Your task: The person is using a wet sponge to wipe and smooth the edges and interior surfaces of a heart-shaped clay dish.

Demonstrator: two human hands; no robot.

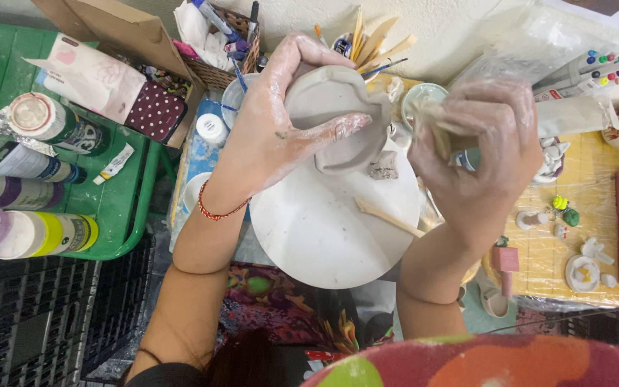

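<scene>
Cradling the grey clay dish (pixel 338 107), the left hand (pixel 274 129) grips its rim while the right hand (pixel 478 154) pinches a sponge (pixel 431 122) beside it.

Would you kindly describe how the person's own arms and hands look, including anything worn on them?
Both forearms are bare, with no sleeves in view. The left hand is smeared with pale, drying clay, and a thin red beaded bracelet circles its wrist. The right hand is also dusted with whitish clay; its wrist shows no band or watch. No gloves on either.
</scene>
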